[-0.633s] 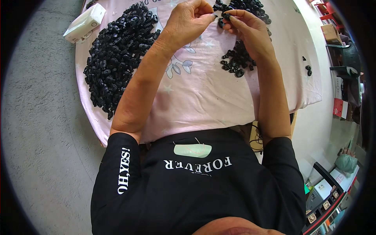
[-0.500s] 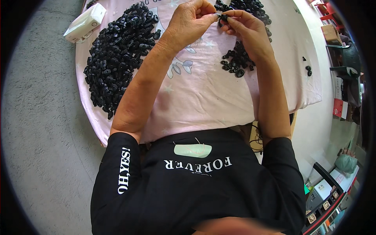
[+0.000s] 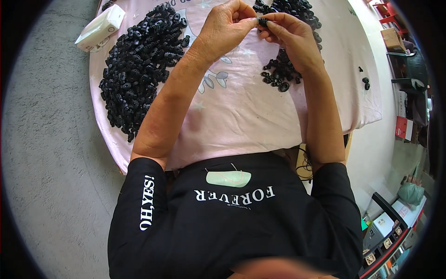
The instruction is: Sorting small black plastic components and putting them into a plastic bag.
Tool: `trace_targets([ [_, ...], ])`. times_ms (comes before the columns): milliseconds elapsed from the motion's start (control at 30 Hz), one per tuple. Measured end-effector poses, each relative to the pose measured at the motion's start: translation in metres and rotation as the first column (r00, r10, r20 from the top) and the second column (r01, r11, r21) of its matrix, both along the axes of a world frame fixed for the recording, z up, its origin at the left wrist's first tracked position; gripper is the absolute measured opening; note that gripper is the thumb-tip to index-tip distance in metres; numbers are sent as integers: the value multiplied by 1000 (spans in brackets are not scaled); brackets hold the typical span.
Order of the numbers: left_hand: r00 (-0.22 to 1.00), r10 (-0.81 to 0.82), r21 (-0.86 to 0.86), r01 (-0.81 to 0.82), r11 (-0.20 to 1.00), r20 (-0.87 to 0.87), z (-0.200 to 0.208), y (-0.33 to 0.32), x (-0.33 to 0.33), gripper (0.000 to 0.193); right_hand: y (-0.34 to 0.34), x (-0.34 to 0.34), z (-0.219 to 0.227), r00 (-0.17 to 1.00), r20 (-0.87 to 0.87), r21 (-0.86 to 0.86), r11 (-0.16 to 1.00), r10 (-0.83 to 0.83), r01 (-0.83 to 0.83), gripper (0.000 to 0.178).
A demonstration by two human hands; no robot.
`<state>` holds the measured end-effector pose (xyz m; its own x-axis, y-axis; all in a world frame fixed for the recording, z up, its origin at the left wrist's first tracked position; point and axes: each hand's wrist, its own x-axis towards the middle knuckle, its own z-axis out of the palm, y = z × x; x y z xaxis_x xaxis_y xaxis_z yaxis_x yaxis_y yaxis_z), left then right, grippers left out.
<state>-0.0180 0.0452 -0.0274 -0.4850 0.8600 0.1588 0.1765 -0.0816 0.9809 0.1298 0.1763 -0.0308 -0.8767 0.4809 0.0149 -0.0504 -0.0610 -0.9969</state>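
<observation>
My left hand (image 3: 226, 25) and my right hand (image 3: 296, 39) meet over the far part of the table, fingers pinched. Between their fingertips is a small black plastic piece (image 3: 263, 22), probably a cord lock; its details are too small to make out. My right thumb and forefinger grip it, and the left thumb and fingertips press at its left end. A big heap of black cord locks (image 3: 134, 69) lies to the left of my left forearm. Below my right hand is a smaller pile of loose black parts (image 3: 281, 72). Another heap of black parts (image 3: 297, 7) sits beyond the right hand, partly hidden by it.
A pink patterned cloth (image 3: 232, 121) covers the table. A white tissue pack (image 3: 101, 29) lies at its far left edge. A few stray black parts (image 3: 366, 83) rest near the right edge. On the right stand a dark chair (image 3: 411, 69) and a cardboard box (image 3: 392, 41).
The black piece and my fingertips have shifted slightly to the left, and the hands have drawn a little closer together. The heaps and forearms look the same.
</observation>
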Motion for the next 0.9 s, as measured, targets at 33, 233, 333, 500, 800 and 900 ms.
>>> trace_targets([
  [33, 1000, 0, 0, 0, 1000, 0, 0, 0, 0, 5, 0, 0, -1, 1000, 5, 14, 1000, -3, 3, 23],
  [233, 991, 36, 7, -36, 999, -128, 13, -3, 7, 4, -3, 1, 3, 999, -4, 39, 998, -41, 41, 22],
  [333, 994, 16, 0, -16, 1000, -111, 13, -4, 5, 3, -4, 0, 4, 999, -15, 36, 999, -37, 38, 23],
  [500, 992, 9, -3, -9, 1000, -125, 10, -4, 5, 3, -4, -1, 0, 998, -45, 80, 996, -43, 46, 22],
  [800, 912, 188, -10, -205, 979, -364, 32, -11, 22, 2, -14, -3, -1, 989, -122, 185, 977, -85, 107, 21],
  [900, 898, 237, 32, -242, 970, -370, 40, -12, 30, 0, -16, -5, -1, 986, -128, 215, 968, -103, 129, 21],
])
